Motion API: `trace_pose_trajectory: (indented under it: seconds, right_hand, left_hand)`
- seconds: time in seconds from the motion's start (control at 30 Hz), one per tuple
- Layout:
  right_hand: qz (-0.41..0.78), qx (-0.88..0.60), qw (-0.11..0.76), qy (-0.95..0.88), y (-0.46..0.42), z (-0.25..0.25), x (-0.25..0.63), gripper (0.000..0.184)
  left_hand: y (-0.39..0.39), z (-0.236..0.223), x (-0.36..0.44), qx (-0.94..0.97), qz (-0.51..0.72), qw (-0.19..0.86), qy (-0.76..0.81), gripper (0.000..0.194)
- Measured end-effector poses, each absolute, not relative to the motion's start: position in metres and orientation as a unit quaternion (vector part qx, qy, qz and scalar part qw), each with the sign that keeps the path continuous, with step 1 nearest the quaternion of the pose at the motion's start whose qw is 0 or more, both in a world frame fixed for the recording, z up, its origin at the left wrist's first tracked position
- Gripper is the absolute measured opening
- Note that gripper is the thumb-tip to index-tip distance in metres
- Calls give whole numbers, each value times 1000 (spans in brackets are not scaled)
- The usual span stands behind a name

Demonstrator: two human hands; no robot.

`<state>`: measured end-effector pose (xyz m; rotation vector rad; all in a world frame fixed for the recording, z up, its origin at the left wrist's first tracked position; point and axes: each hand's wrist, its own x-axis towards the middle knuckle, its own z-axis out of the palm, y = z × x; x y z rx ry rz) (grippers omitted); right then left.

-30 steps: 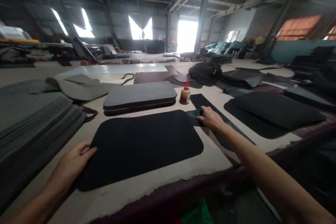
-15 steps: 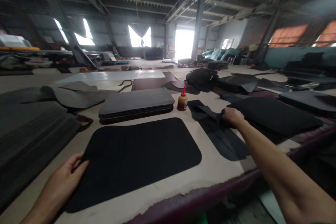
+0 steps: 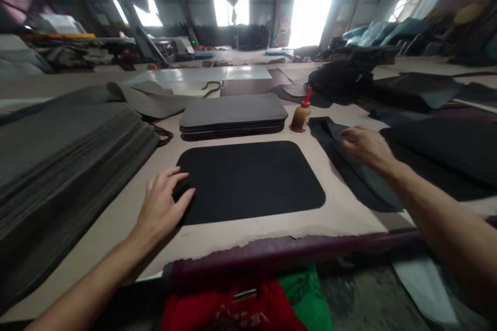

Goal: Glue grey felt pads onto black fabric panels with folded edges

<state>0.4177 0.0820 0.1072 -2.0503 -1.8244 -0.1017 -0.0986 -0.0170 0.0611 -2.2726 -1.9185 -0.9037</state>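
Observation:
A black rounded-corner sheet lies flat on the table. At its left edge rests my left hand, thumb and fingers apart, the fingertips touching the sheet. My right hand is over a long dark strip of sheet material to the right, its fingers bent in a pinch at the strip's upper part. The strip is folded over along its length, with a greyer face showing. Just left of the strip's far end stands a glue bottle with a red pointed nozzle.
Behind the black sheet sits a neat stack of grey sheets. A tall stack fills the left side. More black sheets lie at the right, and a dark heap behind. The table's front edge has a maroon covering.
The view has tipped down and shifted. My left hand's fingers have spread more on the black sheet's left edge. The strip under my right hand now lies more unfolded, its greyer face showing.

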Motion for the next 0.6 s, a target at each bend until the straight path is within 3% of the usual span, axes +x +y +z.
trace_pose_trajectory:
  seconds: [0.17, 0.27, 0.37, 0.6]
  right_hand:
    - [40, -746, 256, -614, 106, 110, 404, 28]
    - [72, -749, 300, -586, 124, 101, 403, 29]
    - [102, -741, 357, -559, 144, 86, 402, 33]
    - [162, -717, 448, -509, 203, 59, 385, 52]
  left_hand:
    - [-29, 60, -45, -856, -227, -2, -464, 47]
    - [-26, 51, -28, -872, -174, -9, -457, 58]
    - [-22, 41, -24, -878, -135, 2, -460, 57]
    - [-20, 31, -32, -879, -150, 78, -446, 58]
